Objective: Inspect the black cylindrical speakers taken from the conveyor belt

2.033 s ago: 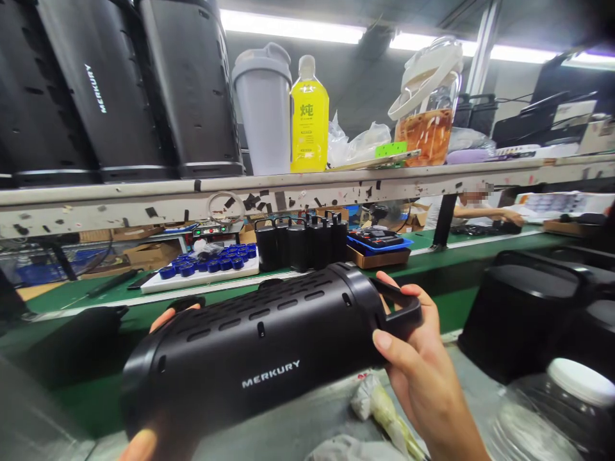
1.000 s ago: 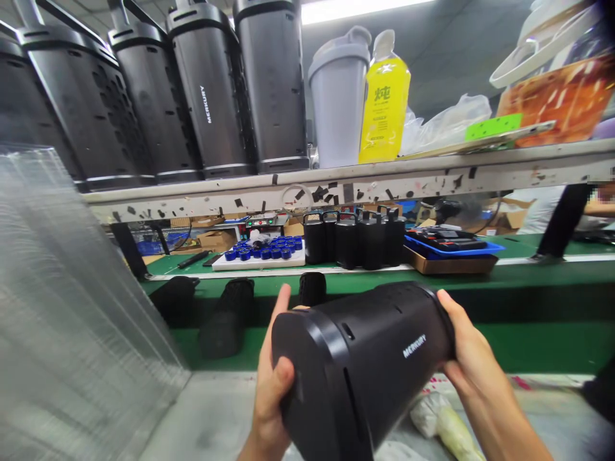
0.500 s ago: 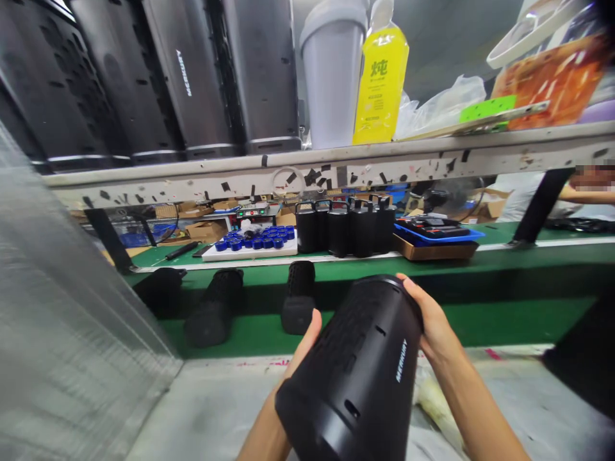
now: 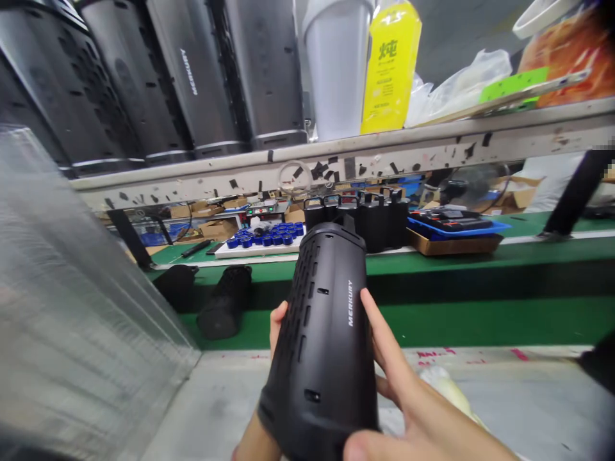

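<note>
Between my two hands is a black MERKURY speaker (image 4: 331, 333), tilted with its far end up and white lettering facing me. My left hand (image 4: 277, 328) grips its left side; the thumb shows and the other fingers are hidden behind it. My right hand (image 4: 401, 397) holds the right side, one finger stretched along the edge by the lettering and the thumb at the near bottom end. Slots and a grille pattern run along the speaker's left face. Beyond it on the green surface (image 4: 446, 320) lies a similar dark speaker (image 4: 223, 304), with another dark piece (image 4: 175, 285) to its left.
Large black MERKURY housings (image 4: 269, 77), a lidded grey cup (image 4: 335, 77) and a yellow bottle (image 4: 390, 70) stand on the shelf (image 4: 216, 182) above. Behind are blue round parts (image 4: 266, 240), black handled units (image 4: 394, 224) and a blue tray (image 4: 494, 227). Silvery sheeting (image 4: 96, 307) rises at left.
The speaker has swung left and more upright, covering a dark unit on the green surface. My right hand has shifted from its far end to its side and near end.
</note>
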Motion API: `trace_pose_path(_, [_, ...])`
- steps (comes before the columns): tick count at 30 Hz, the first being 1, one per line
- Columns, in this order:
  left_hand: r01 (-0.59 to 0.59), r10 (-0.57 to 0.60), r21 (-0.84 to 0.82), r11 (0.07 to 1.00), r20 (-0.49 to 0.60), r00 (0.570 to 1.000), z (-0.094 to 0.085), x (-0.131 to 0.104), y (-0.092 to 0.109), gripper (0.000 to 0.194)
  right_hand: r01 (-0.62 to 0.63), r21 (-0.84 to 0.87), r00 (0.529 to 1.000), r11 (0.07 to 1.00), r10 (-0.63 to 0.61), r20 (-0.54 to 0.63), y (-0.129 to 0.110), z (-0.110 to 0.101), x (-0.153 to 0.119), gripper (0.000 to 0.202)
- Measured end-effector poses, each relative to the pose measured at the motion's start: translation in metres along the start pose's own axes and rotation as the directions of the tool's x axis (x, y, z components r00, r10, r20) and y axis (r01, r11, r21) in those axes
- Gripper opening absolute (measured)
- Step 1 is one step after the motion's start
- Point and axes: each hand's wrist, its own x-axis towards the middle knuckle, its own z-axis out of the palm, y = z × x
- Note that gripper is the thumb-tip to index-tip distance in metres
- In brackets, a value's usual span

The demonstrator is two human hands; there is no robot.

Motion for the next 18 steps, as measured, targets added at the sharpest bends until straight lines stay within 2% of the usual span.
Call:
trace_pose_path(4, [-0.03,0.021,0.095,0.995,0.097,0.995,-0.007,-0.001,0.019,0.048,-0.099,0.054,0.986,0.994,0.091,0.142,0.001,-0.028,0.019,0.106])
trace_pose_path(7, [-0.026,0.019,0.18,0.983,0.042,0.999,-0.006,0.0,0.023,0.05,-0.15,0.061,0.975,0.987,0.138,0.173,0.009,-0.039,0.036,0.104])
trace_pose_path(10, [-0.151,0.169,0.257,0.955,-0.05,0.984,0.0,0.003,0.018,0.053,-0.184,0.029,0.982,0.983,0.182,0.045,0.023,-0.033,0.047,0.1])
trace_pose_path(13, [-0.245,0.339,0.418,0.875,-0.168,0.926,0.006,0.007,0.01,0.058,-0.197,0.013,0.977,0.98,0.197,-0.086,0.033,-0.024,0.056,0.096])
trace_pose_path(15, [-0.224,0.357,0.467,0.855,-0.216,0.909,0.009,0.009,0.006,0.057,-0.235,0.034,0.964,0.971,0.237,-0.12,0.034,-0.02,0.059,0.092])
trace_pose_path(18, [-0.181,0.328,0.479,0.859,-0.245,0.912,0.01,0.009,0.004,0.056,-0.304,0.088,0.942,0.949,0.313,-0.119,0.029,-0.02,0.06,0.09])
